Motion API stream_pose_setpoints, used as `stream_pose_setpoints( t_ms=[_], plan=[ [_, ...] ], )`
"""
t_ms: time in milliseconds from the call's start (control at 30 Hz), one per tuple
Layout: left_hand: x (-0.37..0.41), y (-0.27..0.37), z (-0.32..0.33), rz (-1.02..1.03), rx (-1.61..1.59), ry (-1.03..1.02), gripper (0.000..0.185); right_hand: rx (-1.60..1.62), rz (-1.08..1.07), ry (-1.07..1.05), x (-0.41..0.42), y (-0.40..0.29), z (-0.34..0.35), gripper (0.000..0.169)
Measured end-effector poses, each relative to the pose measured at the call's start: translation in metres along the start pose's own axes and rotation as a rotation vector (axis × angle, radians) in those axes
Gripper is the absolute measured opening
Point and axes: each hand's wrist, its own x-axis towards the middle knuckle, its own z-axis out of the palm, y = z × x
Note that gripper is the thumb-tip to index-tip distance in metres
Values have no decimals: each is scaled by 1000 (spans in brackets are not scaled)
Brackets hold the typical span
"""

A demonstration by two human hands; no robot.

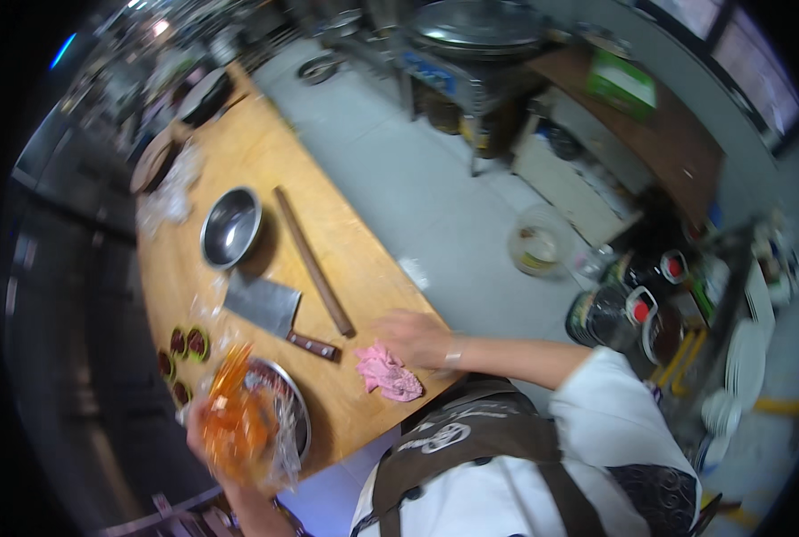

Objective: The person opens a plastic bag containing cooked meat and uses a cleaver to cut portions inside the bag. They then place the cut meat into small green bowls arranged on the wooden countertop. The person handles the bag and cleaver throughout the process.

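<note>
My left hand [201, 429] grips an orange-tinted plastic bag [238, 429] over a metal bowl [302, 416] with clear plastic and reddish contents in it. My right hand [409, 335], blurred, is above the wooden tabletop beside a crumpled pink cloth [389, 376]; its fingers are too blurred to read. A cleaver [265, 302] with a wooden handle lies between the hands and an empty metal bowl [232, 228]. A wooden rolling pin [312, 262] lies along the table's right side. Several small green cups with dark red filling [197, 342] stand at the left edge.
Crumpled clear plastic [175, 188] and round lidded containers [205, 97] occupy the table's far left. Across the floor are a large covered steel pan [477, 30], a translucent bucket [540, 245] and large bottles with red caps [601, 315]. The wooden table [366, 268] ends close before me.
</note>
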Motion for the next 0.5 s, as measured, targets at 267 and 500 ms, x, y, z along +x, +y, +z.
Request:
stream_pose_setpoints(
  t_ms=[267, 500],
  plan=[
    [75, -84, 78, 312, 331, -106, 18, 363, 967, -122, -171, 84, -92, 25],
    [134, -110, 104, 225, 139, -48, 20, 630, 1328, -23, -198, 89, -120, 21]
  ],
)
